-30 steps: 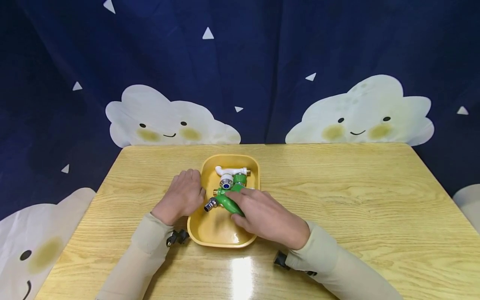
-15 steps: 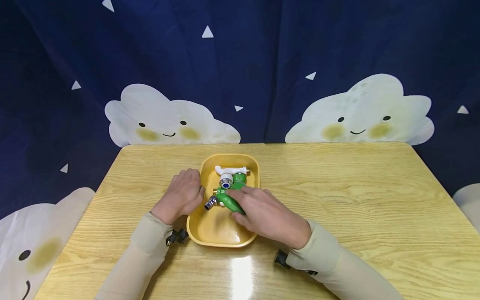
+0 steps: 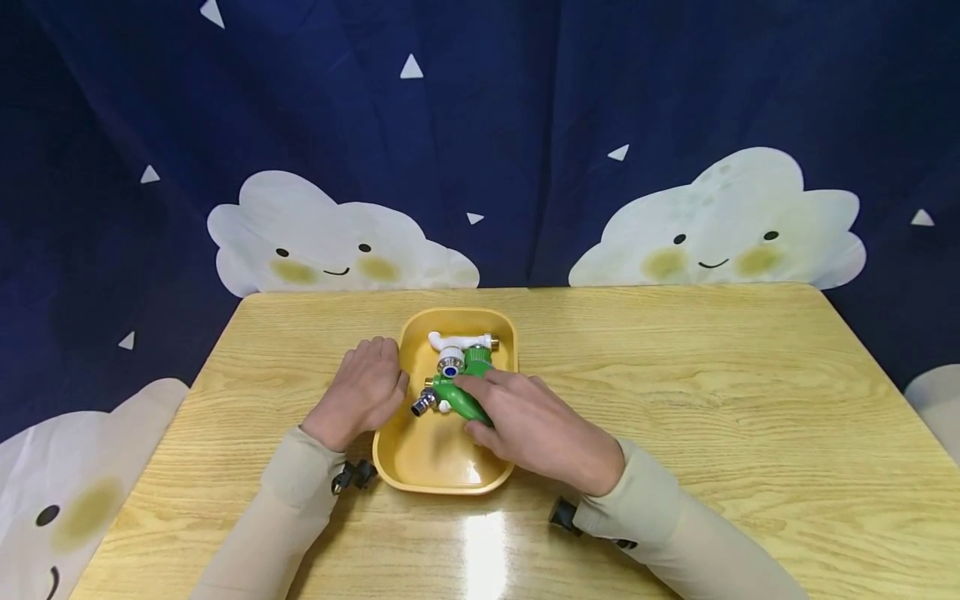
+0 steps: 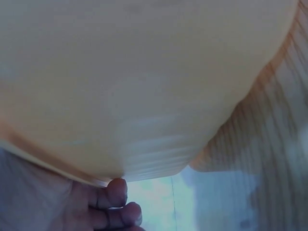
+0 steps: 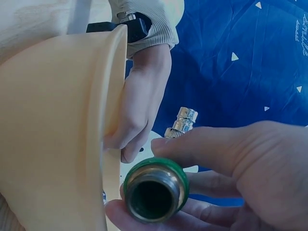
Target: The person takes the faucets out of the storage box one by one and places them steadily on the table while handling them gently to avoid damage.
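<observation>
In the head view my right hand (image 3: 536, 425) grips a green tap (image 3: 461, 404) over the yellow basin (image 3: 442, 487). Its chrome spout (image 3: 423, 403) points left and down. In the right wrist view the tap's round threaded end (image 5: 151, 197) faces the camera, held between thumb and fingers. Beneath it in the basin lie a white tap (image 3: 461, 341) with a white and chrome knob (image 3: 451, 363), and a ribbed green knob (image 3: 477, 357). My left hand (image 3: 363, 383) grips the basin's left rim, curled fingers (image 4: 115, 192) showing in the left wrist view.
The basin stands on a light wooden table (image 3: 675, 392). Behind the table hangs a dark blue curtain (image 3: 517, 125) printed with smiling clouds and white triangles. A black wrist-camera mount shows beneath each sleeve.
The green tap and my right hand have shifted very slightly to the right over the basin. My left hand keeps its place on the rim.
</observation>
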`<action>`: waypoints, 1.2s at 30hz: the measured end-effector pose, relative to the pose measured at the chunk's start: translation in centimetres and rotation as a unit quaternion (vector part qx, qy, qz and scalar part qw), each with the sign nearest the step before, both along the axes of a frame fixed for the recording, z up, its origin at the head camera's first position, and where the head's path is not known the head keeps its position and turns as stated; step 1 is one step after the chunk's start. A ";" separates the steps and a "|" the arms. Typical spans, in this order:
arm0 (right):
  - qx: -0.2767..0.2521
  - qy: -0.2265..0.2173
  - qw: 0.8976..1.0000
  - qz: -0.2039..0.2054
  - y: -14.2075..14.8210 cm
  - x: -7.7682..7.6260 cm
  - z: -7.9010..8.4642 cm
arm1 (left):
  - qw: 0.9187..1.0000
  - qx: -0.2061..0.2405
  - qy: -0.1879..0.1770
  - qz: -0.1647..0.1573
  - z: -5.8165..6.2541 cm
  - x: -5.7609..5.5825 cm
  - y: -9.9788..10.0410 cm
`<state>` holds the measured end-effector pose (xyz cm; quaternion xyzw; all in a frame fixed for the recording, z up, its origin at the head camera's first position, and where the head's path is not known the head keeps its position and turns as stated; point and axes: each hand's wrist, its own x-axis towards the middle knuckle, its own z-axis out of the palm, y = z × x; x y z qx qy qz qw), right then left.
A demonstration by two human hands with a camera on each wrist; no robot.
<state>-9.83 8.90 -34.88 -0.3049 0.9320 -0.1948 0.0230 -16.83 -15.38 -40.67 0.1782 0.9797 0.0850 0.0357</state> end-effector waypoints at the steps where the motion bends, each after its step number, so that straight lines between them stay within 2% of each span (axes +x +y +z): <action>1: 0.001 -0.001 1.000 -0.002 0.0 0.0 0.0 | 1.000 0.000 0.001 0.000 0.0 0.0 0.0; 13: -0.001 -0.004 1.000 -0.008 0.3 -0.2 0.4 | 1.000 0.000 0.005 0.005 -0.1 0.0 0.0; 36: -0.017 0.021 0.999 -0.025 0.8 -0.5 0.5 | 1.000 -0.008 0.006 0.010 0.0 0.1 0.2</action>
